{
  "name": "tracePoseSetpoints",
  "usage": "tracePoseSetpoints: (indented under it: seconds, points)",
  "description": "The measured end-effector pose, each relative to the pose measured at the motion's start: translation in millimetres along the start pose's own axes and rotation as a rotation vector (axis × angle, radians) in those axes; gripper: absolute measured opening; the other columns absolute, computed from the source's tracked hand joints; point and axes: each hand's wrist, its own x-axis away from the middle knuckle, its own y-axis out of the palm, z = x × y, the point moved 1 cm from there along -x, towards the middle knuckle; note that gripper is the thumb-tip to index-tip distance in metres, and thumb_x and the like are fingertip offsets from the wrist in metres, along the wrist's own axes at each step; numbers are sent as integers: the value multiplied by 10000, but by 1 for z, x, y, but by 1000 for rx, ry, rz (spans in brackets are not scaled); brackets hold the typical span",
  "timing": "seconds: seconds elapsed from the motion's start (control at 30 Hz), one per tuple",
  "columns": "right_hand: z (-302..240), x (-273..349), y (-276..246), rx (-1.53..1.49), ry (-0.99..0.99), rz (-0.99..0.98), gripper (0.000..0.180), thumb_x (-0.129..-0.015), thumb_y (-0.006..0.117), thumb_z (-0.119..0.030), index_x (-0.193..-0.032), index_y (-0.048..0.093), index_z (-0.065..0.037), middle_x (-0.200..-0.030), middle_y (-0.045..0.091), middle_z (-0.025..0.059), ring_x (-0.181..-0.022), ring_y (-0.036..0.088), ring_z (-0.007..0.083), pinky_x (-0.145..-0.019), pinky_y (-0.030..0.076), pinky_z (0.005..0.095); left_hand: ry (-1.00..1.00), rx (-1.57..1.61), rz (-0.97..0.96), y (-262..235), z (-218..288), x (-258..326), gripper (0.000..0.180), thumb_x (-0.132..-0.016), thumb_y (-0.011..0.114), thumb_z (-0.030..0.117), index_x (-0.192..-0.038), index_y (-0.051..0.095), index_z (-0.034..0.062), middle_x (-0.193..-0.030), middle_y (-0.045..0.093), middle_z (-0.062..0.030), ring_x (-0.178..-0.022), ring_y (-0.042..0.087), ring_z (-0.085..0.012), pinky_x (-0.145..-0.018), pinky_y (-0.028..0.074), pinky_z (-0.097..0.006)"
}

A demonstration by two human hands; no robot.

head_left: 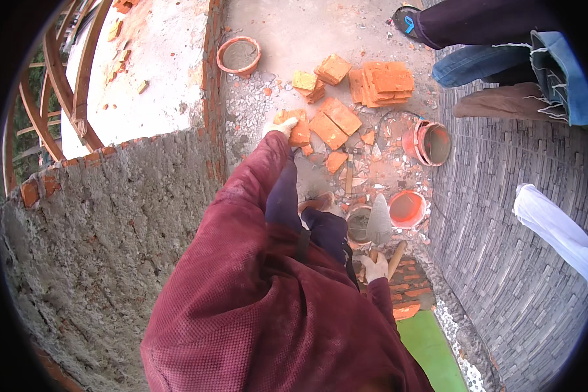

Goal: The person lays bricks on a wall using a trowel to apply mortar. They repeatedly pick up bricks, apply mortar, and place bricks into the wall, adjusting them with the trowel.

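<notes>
Left hand (pixel 281 126), in a pale glove, reaches down to the floor (pixel 287 32) and closes on a broken brick piece (pixel 298 129) at the near edge of the scattered brick rubble. Fingers appear wrapped over its left edge; I cannot tell how firm the grip is.

Right hand (pixel 374 268), also gloved, is clamped on the handle of a trowel (pixel 379 225), blade pointing up over a small mortar-filled pan (pixel 358 225). An orange bowl (pixel 406 209) sits just beside it.

A stack of bricks (pixel 382 83) lies farther off; a rough mortared wall (pixel 98 222) stands to my left.

My judgement on handling: the brick piece is stiff, fairly heavy and gritty, so unlikely to slip in a glove. Broken edges look sharp and may crumble. Best taken across its flat faces, thumb opposed, near the middle.

Another person's legs (pixel 490 62) at upper right.
</notes>
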Motion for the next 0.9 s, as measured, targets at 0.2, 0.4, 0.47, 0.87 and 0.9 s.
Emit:
tracePoseSetpoints:
  seconds: [0.2, 0.4, 0.47, 0.87, 0.9]
  points:
    - [-44, -28, 38, -14, 348, 132, 247, -889, 697, -132, -934, 458, -91, -703, 567, 64, -448, 542, 171, -379, 447, 361, 3, -515, -14, -66, 11, -129, 730, -708, 920, 411, -1227, 650, -27, -1111, 742, -157, -1015, 736, -273, -909, 576, -401]
    - [-82, -29, 87, 57, 244, 97, 218, -856, 702, -109, -981, 535, -45, -603, 509, 40, -430, 512, 161, -388, 410, 335, -117, -1134, -125, -77, 57, -227, 848, -741, 867, 462, -1405, 553, 39, -1380, 603, -208, -1239, 628, -346, -1062, 502, -422]
    - [-89, -24, 96, 82, 240, 93, 218, -849, 709, -122, -956, 538, -39, -608, 514, 40, -438, 518, 155, -398, 415, 326, 29, -1196, -160, -23, 119, -222, 979, -720, 870, 509, -1510, 450, 111, -1423, 545, -227, -1293, 573, -389, -1075, 492, -456]
    - [-115, 0, 130, -63, 548, 190, 348, -809, 758, -213, -991, 573, 19, -727, 611, 96, -504, 599, 173, -457, 501, 339, 1166, -1625, -388, 314, 171, -274, 1052, -812, 793, 274, -1646, 155, 334, -1576, 388, -103, -1480, 347, -343, -1191, 237, -663]
    - [-114, -3, 132, -160, 545, 192, 329, -817, 750, -200, -990, 573, 18, -724, 612, 97, -501, 597, 175, -452, 498, 338, 1112, -1674, -413, 313, 179, -267, 1077, -795, 810, 282, -1647, 151, 331, -1556, 407, -110, -1467, 366, -338, -1184, 251, -663]
